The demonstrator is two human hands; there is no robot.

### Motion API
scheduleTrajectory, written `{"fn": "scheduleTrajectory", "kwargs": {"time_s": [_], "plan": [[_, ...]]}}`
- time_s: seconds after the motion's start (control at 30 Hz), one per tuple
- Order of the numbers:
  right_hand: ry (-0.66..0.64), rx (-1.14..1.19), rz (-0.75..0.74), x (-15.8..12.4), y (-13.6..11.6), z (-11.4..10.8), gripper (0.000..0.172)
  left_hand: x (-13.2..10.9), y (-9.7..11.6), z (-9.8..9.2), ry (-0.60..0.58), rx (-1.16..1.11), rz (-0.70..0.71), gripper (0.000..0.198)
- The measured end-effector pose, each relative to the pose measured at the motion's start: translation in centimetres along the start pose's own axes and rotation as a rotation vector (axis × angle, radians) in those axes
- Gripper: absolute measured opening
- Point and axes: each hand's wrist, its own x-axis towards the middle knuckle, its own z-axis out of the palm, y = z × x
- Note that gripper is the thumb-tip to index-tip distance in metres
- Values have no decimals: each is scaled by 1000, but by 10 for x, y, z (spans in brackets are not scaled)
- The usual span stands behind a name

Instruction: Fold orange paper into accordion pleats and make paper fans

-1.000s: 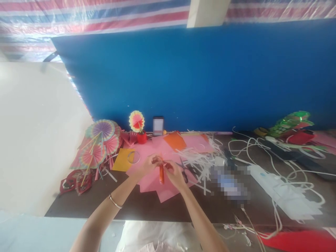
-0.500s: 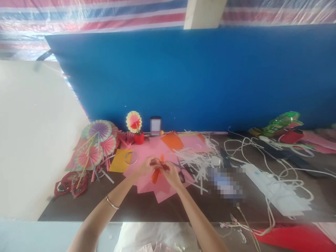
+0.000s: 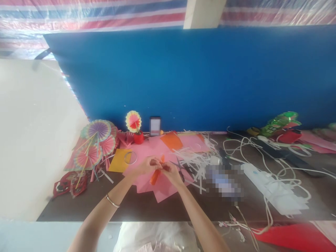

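Observation:
A narrow folded strip of orange paper (image 3: 155, 177) is pinched at its middle between both hands, over a spread of pink paper sheets (image 3: 164, 192). My left hand (image 3: 146, 166) closes on it from the left, fingertips together. From the right, my right hand (image 3: 171, 173) grips the same strip, with the fingertips partly hidden. Just beyond my right hand lies a pair of scissors (image 3: 181, 175) with dark handles. A yellow sheet (image 3: 117, 163) and a thin silver ring (image 3: 136, 159) are left of my left hand.
Pleated paper fans (image 3: 98, 131) stand at the left, with a small fan in a red pot (image 3: 138, 138) behind. White paper strips (image 3: 195, 162) are heaped on the right, before tangled white cables (image 3: 243, 143) and a power strip (image 3: 273, 189). A blue panel (image 3: 168, 80) closes the back.
Both hands stay on the orange strip with small finger movements. The strip has tilted slightly, its lower end shifting a little left. The view has shifted very slightly.

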Motion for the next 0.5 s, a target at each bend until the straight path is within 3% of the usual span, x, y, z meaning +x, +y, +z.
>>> {"fn": "scheduleTrajectory", "kwargs": {"time_s": [0.27,0.5], "plan": [[-3,-65,7,-4,-11,-4,19,-2,7,8,64,47,56,23],[-10,-110,9,-4,-15,-7,21,-2,-4,8,135,153,152,19]]}}
